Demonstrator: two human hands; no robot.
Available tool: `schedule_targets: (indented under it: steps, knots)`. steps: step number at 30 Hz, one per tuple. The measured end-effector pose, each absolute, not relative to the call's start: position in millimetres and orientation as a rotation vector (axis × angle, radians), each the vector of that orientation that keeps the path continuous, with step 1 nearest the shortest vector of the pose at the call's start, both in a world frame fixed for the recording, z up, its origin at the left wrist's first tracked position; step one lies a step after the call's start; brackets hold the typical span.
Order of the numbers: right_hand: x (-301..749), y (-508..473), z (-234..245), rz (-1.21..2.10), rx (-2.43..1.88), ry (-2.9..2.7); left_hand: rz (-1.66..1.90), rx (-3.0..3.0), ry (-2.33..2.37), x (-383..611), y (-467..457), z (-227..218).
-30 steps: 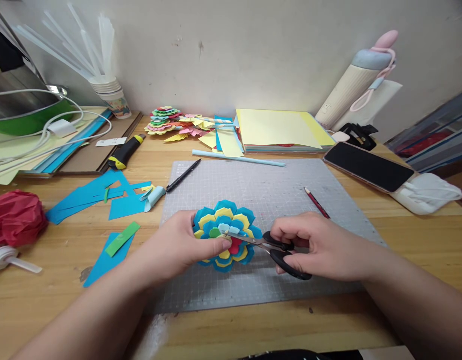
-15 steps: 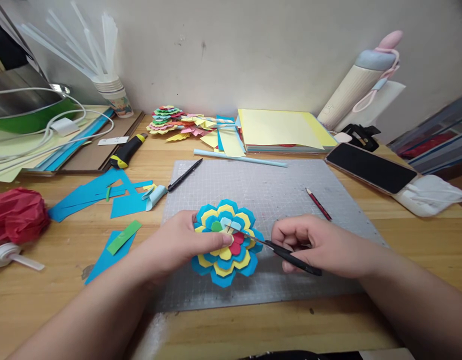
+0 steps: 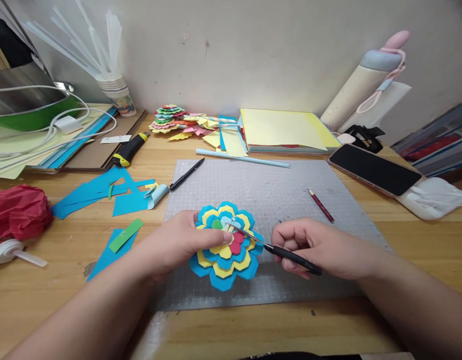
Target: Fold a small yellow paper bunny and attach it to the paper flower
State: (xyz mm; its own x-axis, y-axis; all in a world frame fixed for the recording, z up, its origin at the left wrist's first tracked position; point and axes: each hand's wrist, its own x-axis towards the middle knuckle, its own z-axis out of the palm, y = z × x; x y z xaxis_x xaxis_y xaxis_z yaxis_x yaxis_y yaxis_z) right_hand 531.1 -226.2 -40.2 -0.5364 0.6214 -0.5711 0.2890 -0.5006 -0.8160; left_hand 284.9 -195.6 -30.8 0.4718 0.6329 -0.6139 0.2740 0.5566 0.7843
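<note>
A layered paper flower (image 3: 222,274) with blue and yellow petals is pinched in my left hand (image 3: 186,240), the thumb pressing near its centre. Red, green and pale blue pieces show in the flower's middle, with small pale strips beside my thumb. My right hand (image 3: 309,247) grips black-handled scissors (image 3: 294,257). Their blades reach over the flower's right side, the tips at the pale strips in the centre; whether they touch the paper I cannot tell. Both hands are above the grey cutting mat (image 3: 246,185).
Blue paper scraps (image 3: 84,195) and a green strip (image 3: 126,236) lie left. A black pen (image 3: 186,174), a red pencil (image 3: 321,205) and a pale blue paper tube (image 3: 242,158) lie around the mat. A phone (image 3: 375,170) is at right, a utility knife (image 3: 130,149) at back left.
The scissor blades look more closed and lie in a slightly different line over the flower's centre. The flower is tilted a little more towards me. The whole view has shifted slightly.
</note>
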Motion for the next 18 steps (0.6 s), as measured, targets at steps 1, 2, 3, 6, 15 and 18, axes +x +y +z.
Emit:
schedule_targets:
  steps: [1,2,3,6,15,18]
  knots:
    - [530.9,-226.5,-40.6,2.135,-1.372,-1.431,0.275,1.001,1.096,284.9,-195.7,-30.9]
    - [530.7,-226.7,-41.0,2.135,-1.368,-1.437,0.276,1.002,1.089,284.7,-195.8,-31.1]
    - [530.6,-226.9,-41.3,2.131,-1.368,-1.445,0.276,1.004,1.081,284.3,-195.7,-31.4]
    - [531.2,-226.3,-41.6,2.079,-1.4,-1.488,0.279,1.009,1.078,282.5,-195.1,-32.9]
    - [539.5,-213.6,-54.0,1.204,-1.71,-1.461,0.381,1.2,1.175,282.3,-196.7,-31.8]
    - [540.1,-210.9,-59.1,1.205,-1.692,-1.421,0.736,1.876,1.438,278.4,-199.2,-30.2]
